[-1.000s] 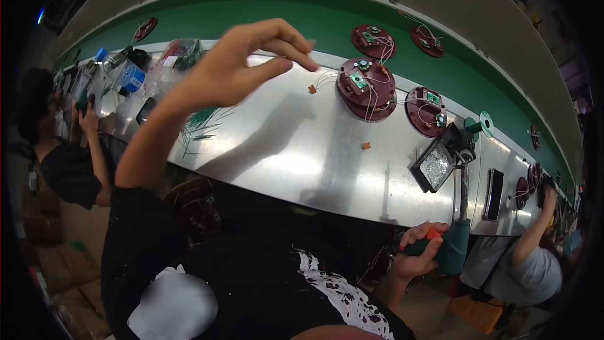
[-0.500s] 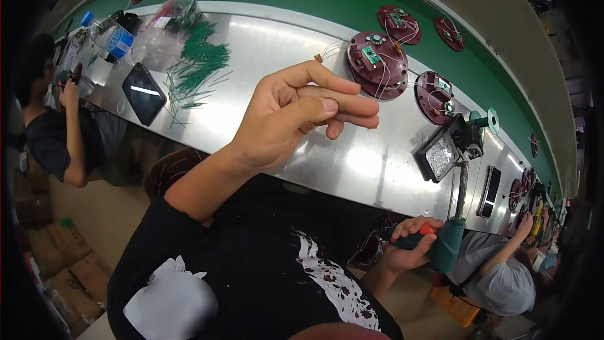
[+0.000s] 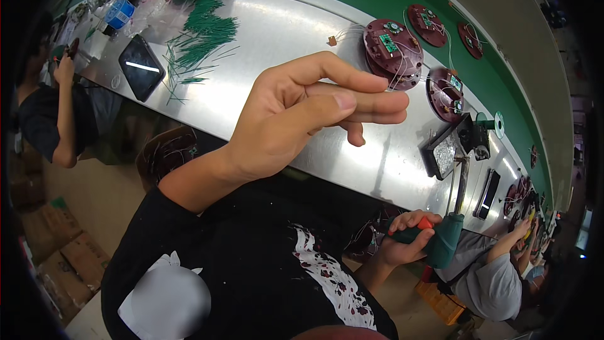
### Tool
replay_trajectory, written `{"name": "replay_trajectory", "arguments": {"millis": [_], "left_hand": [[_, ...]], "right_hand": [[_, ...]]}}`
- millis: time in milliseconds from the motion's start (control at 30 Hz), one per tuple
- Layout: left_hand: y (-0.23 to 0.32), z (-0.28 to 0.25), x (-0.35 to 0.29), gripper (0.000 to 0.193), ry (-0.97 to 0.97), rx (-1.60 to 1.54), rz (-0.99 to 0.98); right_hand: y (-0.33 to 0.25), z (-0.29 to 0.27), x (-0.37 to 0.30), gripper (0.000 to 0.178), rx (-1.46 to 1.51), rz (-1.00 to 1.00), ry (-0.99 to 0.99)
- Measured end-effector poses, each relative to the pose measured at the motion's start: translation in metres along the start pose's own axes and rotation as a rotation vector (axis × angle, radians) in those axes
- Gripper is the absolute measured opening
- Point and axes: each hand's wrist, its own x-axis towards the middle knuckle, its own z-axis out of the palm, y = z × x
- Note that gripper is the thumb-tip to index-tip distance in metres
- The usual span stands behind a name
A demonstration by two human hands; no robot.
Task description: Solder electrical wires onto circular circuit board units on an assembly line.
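My left hand (image 3: 292, 113) is raised over the front of the metal workbench (image 3: 277, 22). Its thumb presses against the middle fingers, while the index finger curves above them; nothing shows between them. Beyond the fingertips lie stacked maroon round housings (image 3: 393, 53), with a green circuit board and thin white wires on top. At the bench's front edge, my right hand (image 3: 406, 239) grips a dark green soldering gun (image 3: 448, 239), fingers around its handle by the red trigger. The gun's metal barrel points up, close to a black tray (image 3: 434, 160) of shiny bits. A green-rimmed spool (image 3: 499, 124) stands behind it.
Loose green wires (image 3: 204, 34) lie to the left, by a black phone (image 3: 141, 68), a plastic bag (image 3: 170, 3) and a water bottle (image 3: 113, 9). More maroon housings (image 3: 445, 94) sit farther right, past them a dark phone (image 3: 487, 194). Co-workers sit on both sides.
My left hand has shifted slightly right, its fingers in much the same pose. My right hand keeps hold of the soldering gun. The whole view has turned a little.
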Motion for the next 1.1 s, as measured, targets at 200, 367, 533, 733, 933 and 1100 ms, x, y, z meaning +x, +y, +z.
{"name": "replay_trajectory", "arguments": {"millis": [200,367,533,733,933,1100], "left_hand": [[0.004,-0.001,-0.005,0.026,-0.024,0.027,0.002],[0.008,0.005,-0.007,0.024,0.035,0.036,0.000],[0.010,0.009,-0.009,0.024,0.106,0.043,0.000],[0.010,0.012,-0.010,0.023,0.200,0.089,0.041],[0.014,0.013,-0.011,0.022,0.229,0.372,0.149],[0.006,0.014,-0.015,0.019,0.186,0.553,0.345]], "right_hand": [[0.001,0.000,-0.001,0.033,-0.012,0.000,0.004],[-0.001,0.001,-0.002,0.033,-0.019,-0.009,0.009],[0.000,0.002,-0.002,0.033,-0.043,-0.020,0.011],[0.000,0.003,-0.003,0.033,-0.040,-0.020,0.018],[-0.002,0.004,-0.003,0.031,-0.038,-0.017,0.026],[-0.003,0.005,-0.003,0.032,-0.052,-0.011,0.015]]}}
